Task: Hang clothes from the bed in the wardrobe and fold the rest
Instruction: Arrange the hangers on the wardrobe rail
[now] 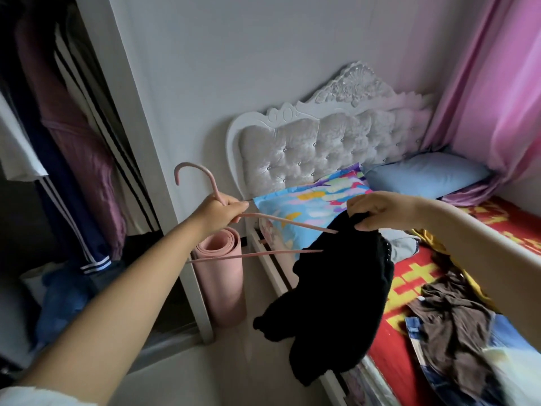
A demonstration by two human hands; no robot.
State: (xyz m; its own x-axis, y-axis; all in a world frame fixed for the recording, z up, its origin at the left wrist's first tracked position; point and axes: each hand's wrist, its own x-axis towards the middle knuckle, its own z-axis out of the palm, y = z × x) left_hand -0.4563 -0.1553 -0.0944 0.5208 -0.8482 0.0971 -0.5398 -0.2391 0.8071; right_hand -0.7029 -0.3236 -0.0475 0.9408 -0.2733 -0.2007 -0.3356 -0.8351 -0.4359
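My left hand (pixel 218 213) grips a pink hanger (pixel 257 234) at the neck, just below its hook, and holds it out between the wardrobe and the bed. One end of the hanger runs into a black knitted garment (pixel 336 291). My right hand (pixel 377 210) pinches that garment at its top edge, and the rest hangs down over the bed's side. On the red bedspread (pixel 409 284) lie a brown garment (pixel 450 326), a yellow one (pixel 430 235) and a blue denim piece (pixel 417 329). The open wardrobe (pixel 58 159) at the left holds hanging clothes.
A rolled pink mat (pixel 224 276) stands between the wardrobe's frame and the bed. A colourful pillow (pixel 310 200) and a blue pillow (pixel 424 174) lean at the white tufted headboard (pixel 322 142). A pink curtain (pixel 491 83) hangs at the right.
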